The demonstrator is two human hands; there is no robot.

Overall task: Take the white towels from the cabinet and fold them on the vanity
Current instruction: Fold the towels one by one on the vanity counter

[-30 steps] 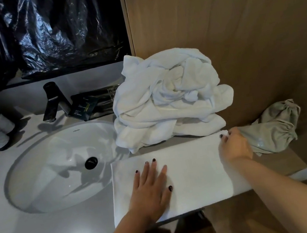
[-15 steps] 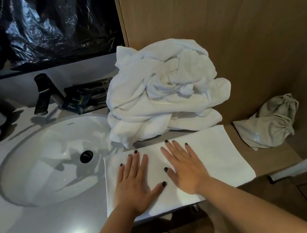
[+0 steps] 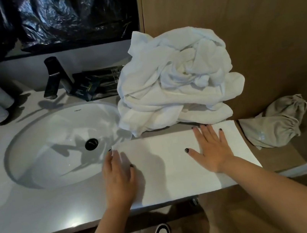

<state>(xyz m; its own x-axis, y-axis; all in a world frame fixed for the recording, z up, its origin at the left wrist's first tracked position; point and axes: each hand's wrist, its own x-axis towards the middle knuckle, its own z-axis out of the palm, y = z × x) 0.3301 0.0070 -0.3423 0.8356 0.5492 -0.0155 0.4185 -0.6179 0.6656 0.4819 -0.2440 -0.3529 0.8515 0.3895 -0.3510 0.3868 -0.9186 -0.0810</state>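
Right behind flat folded towel (image 3: 168, 166) w/ both flat hands, crumpled towel pile (image 3: 175, 84); grey pouch (image 3: 275, 127) beside, sink (image 3: 56, 143) left.

Wood-panelled wall (image 3: 234, 23), black plastic sheeting (image 3: 52, 17), perhaps over a mirror.

You have one view only, from the camera on your head, so no second view overlaps it. It looks forward and steeply down onto the vanity top (image 3: 43, 210) from close above its front edge. The wide lens bows the counter edge. The sink basin (image 3: 40, 154) fills the left, the wooden wall panel (image 3: 244, 21) the upper right, black plastic sheeting (image 3: 52, 17) the top left. Your forearms enter from the bottom, and a shoe (image 3: 162, 232) shows on the floor below.
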